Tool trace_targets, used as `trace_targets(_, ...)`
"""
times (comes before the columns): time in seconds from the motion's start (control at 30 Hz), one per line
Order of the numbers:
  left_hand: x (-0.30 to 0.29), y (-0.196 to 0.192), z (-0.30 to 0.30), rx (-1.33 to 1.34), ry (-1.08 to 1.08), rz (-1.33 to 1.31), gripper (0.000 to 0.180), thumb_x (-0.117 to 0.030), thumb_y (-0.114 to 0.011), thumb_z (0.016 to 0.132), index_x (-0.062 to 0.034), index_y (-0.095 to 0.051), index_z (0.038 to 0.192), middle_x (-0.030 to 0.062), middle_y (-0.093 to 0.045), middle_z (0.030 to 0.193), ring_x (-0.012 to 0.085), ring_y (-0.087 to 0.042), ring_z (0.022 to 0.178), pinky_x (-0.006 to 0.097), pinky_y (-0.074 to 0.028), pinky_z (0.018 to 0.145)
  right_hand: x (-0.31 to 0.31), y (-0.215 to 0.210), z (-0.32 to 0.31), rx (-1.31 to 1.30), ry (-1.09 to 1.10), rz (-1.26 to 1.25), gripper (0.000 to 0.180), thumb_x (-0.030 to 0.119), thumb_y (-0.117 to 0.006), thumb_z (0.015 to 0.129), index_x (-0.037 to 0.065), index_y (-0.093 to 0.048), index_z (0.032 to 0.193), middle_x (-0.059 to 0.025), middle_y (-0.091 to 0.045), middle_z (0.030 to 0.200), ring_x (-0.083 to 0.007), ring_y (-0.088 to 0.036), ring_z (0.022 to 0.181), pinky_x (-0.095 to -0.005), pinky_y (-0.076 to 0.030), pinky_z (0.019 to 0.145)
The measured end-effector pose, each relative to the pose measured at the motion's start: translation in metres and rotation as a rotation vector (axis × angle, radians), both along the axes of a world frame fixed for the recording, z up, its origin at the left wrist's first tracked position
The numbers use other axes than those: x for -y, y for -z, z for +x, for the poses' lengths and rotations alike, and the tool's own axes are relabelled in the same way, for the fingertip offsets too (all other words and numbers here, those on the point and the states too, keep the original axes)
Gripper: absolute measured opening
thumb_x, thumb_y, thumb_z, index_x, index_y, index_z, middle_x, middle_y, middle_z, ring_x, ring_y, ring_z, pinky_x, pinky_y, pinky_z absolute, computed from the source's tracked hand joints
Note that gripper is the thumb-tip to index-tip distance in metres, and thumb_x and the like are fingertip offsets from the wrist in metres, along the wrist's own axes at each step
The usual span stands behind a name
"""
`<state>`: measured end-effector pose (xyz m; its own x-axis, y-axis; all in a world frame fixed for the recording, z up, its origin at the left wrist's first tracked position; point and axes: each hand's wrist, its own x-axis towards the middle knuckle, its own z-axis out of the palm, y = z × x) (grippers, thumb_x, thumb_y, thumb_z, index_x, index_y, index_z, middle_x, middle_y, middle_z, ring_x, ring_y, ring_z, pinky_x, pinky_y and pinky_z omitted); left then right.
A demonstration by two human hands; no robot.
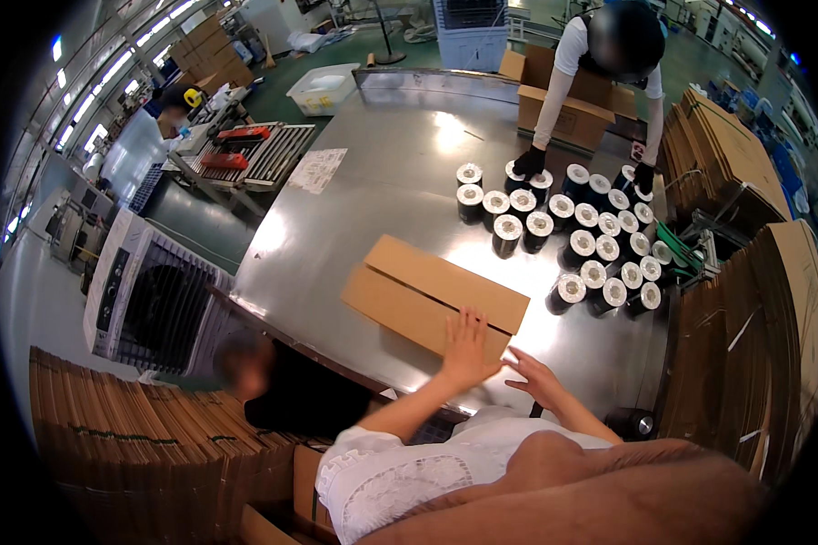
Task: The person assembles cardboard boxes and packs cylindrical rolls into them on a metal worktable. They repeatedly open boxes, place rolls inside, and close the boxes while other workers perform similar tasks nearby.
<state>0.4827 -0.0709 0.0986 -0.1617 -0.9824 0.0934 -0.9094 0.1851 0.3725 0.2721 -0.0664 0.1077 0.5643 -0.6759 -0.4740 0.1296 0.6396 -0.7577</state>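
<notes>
1. Nearest the camera, the person's own forearms come up from the lower edge; the left hand [468, 343] lies flat with fingers spread on the near edge of a flattened brown cardboard box [434, 295], pressing it rather than gripping it.
2. Just right of that, the right hand [538, 374] hovers open and empty over the bare table [382, 195], fingers loosely spread, close to the box's near right corner but not touching it.
3. Beyond both hands, the wide shiny metal table stretches away, with the flattened box lying on it slanted, its long side running from upper left to lower right.
4. Far right of the hands, tall stacks of flat brown cardboard sheets [754, 300] stand on edge beside the table; another such stack [145, 436] sits low to the left of the left hand.
5. Across the table from the hands, an open brown carton [568, 104] rests at the far edge, where another person leans over with gloved hands.
6. Ahead and right of the right hand, a cluster of dark cylindrical cans [582, 236] with pale round tops stands upright in rows.
7. Far ahead and left of the left hand, a pale rectangular printed sheet [317, 170] lies flat on the table.
</notes>
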Motion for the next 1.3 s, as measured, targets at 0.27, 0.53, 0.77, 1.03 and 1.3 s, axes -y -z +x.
trace_targets(0.27,0.152,-0.012,0.224,0.277,-0.014,0.117,0.098,-0.057,-0.065,0.074,-0.0036,-0.026,0.146,0.0189,-0.020,0.153,0.0313,-0.014,0.144,0.051,-0.016,0.114,-0.053,0.012,-0.064,-0.335,-0.067,-0.122,0.041,0.030,-0.063,0.091,0.005,-0.059,0.123,-0.0080,-0.064,0.116,-0.0170,-0.060,0.104,-0.0315,-0.047,0.089)
trace_targets(0.53,0.264,-0.021,0.067,0.258,0.020,-0.274,0.091,-0.018,-0.068,0.073,0.0035,-0.018,0.146,0.0235,-0.019,0.152,0.0375,-0.016,0.142,0.052,-0.016,0.113,-0.090,0.051,-0.122,-0.759,0.072,-0.238,0.043,0.033,-0.065,0.087,0.004,-0.061,0.119,-0.0098,-0.067,0.111,-0.0184,-0.064,0.097,-0.0316,-0.050,0.084)
trace_targets(0.77,0.240,-0.151,-0.297,-0.260,1.097,-0.493,0.082,-0.016,-0.070,0.077,-0.0046,-0.026,0.145,0.0180,-0.028,0.150,0.0361,-0.027,0.138,0.050,-0.025,0.110,-0.114,0.095,-0.151,-0.763,0.114,-0.453,0.044,0.035,-0.062,0.087,0.005,-0.060,0.119,-0.0099,-0.068,0.105,-0.0244,-0.067,0.090,-0.0338,-0.051,0.083)
trace_targets(1.03,0.258,-0.268,-0.516,-0.222,1.145,-0.734,0.081,-0.029,-0.070,0.080,-0.0043,-0.028,0.144,0.0169,-0.030,0.149,0.0324,-0.030,0.137,0.048,-0.023,0.112,-0.166,0.092,-0.179,-0.884,0.184,-0.345,0.047,0.036,-0.061,0.088,0.005,-0.057,0.123,-0.0128,-0.065,0.113,-0.0284,-0.066,0.096,-0.0370,-0.050,0.086)
trace_targets(1.3,0.244,-0.274,-0.540,-0.125,1.136,-0.507,0.051,-0.021,-0.071,0.075,-0.0017,-0.056,0.121,0.0145,-0.059,0.124,0.0297,-0.052,0.119,0.042,-0.041,0.099,-0.190,-0.007,-0.213,-1.045,0.526,-0.309,0.044,0.034,-0.064,0.085,0.005,-0.061,0.118,-0.0176,-0.063,0.116,-0.0330,-0.060,0.106,-0.0404,-0.048,0.091)
